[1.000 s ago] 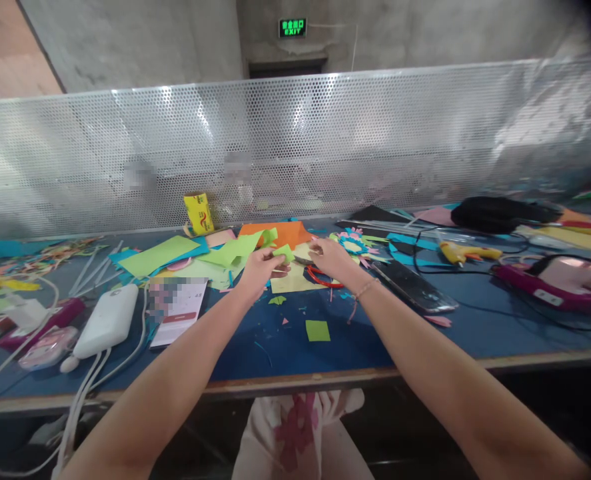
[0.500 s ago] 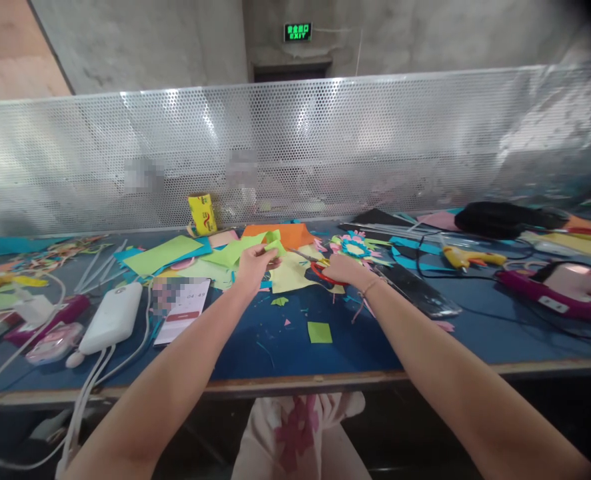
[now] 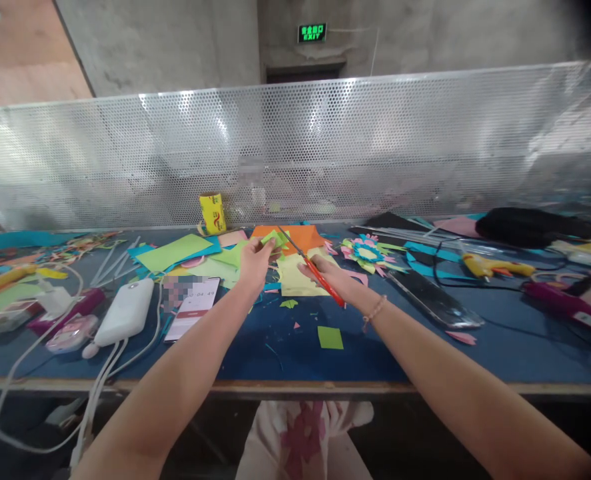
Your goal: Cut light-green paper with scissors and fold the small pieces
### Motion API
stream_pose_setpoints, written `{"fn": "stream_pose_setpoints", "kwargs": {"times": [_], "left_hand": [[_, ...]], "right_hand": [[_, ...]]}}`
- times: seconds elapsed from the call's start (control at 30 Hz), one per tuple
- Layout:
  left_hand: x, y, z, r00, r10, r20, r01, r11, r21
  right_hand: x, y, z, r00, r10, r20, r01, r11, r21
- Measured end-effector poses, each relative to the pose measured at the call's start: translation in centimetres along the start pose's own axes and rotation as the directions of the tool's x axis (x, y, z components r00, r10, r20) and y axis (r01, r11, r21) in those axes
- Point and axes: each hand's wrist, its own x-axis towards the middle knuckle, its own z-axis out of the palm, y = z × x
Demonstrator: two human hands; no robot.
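My left hand (image 3: 256, 261) is closed on a small folded piece of green paper (image 3: 274, 238) above the paper pile. In my right hand (image 3: 331, 275) are red-handled scissors (image 3: 321, 275), their blades pointing up and left toward the green paper. Under the scissors lie a pale yellow sheet (image 3: 295, 279) and an orange sheet (image 3: 304, 235). A layered paper flower (image 3: 366, 251) in blue, pink and green rests just beyond my right hand. Nearer the front edge is a green paper square (image 3: 330, 338).
To the left are a phone (image 3: 195, 308), a white power bank (image 3: 126, 312) with cables and a yellow box (image 3: 212, 213). A dark phone (image 3: 428, 299), a yellow glue gun (image 3: 495, 265) and a black pouch (image 3: 530, 227) lie to the right. A perforated metal screen (image 3: 295, 153) stands behind.
The scissors have turned in my right hand, and their red handles now show along the fingers. The view has shifted, so the table things appear farther right.
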Motion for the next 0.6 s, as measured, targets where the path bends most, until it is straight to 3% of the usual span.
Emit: {"fn": "stream_pose_setpoints", "kwargs": {"times": [0.13,0.6], "left_hand": [[-0.3,0.1,0.3,1.000,0.023,0.021,-0.022,1.000,-0.015],[-0.3,-0.1,0.4,0.999,0.020,0.029,-0.020,1.000,-0.004]], "right_hand": [[-0.2,-0.4,0.7,0.995,0.038,0.097,-0.040,0.999,0.013],[0.0,-0.6,1.6,0.995,0.027,0.092,-0.032,0.998,0.057]]}}
